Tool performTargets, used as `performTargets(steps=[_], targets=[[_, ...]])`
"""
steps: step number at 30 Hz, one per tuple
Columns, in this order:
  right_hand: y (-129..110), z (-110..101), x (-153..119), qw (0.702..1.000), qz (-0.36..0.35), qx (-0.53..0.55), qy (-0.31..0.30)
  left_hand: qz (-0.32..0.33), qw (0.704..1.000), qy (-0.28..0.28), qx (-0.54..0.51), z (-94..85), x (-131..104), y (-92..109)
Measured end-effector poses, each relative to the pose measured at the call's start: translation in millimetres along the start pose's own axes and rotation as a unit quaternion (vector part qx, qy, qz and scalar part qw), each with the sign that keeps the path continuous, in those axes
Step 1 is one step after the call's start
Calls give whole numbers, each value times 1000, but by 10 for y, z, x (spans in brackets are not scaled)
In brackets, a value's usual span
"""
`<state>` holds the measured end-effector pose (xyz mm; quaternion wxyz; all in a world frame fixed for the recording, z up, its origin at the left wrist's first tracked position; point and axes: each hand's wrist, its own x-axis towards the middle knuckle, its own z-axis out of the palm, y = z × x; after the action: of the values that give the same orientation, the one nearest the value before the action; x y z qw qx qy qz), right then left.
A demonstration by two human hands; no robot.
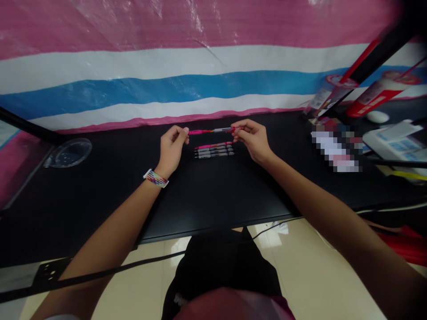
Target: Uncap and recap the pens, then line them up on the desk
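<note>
Above the back of the black table [207,191], a pink-and-clear pen [199,132] is stretched level between my hands. My left hand [172,146] pinches its pink end, and my right hand [252,140] pinches the end of the clear barrel. A thin red length, seemingly the refill, shows between the pink part and the clear barrel. Just below the hands lie several pens side by side: a pink pen [213,146] at the back and dark-gripped clear pens [215,154] nearer me. A patterned band [155,178] is around my left wrist.
A clear plastic lid [73,152] lies at the left. Two drink cups with straws, a clear cup [328,95] and a red cup [375,95], stand back right near a white rounded object [377,117]. A striped sheet [167,91] hangs behind; a cable [160,258] crosses in front.
</note>
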<state>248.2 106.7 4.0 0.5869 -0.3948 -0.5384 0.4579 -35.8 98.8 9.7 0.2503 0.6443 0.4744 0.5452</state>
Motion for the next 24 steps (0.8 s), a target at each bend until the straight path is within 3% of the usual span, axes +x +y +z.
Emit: performTargets(steps=[10, 16, 24], targets=[[15, -28, 39, 998, -37, -2, 57, -13, 997, 18, -80, 15, 0, -25], [15, 68, -77, 1000, -10, -11, -10, 27, 997, -68, 1, 64, -101, 105], [-41, 37, -69, 997, 45, 53, -29, 81, 994, -73, -34, 69, -87, 72]])
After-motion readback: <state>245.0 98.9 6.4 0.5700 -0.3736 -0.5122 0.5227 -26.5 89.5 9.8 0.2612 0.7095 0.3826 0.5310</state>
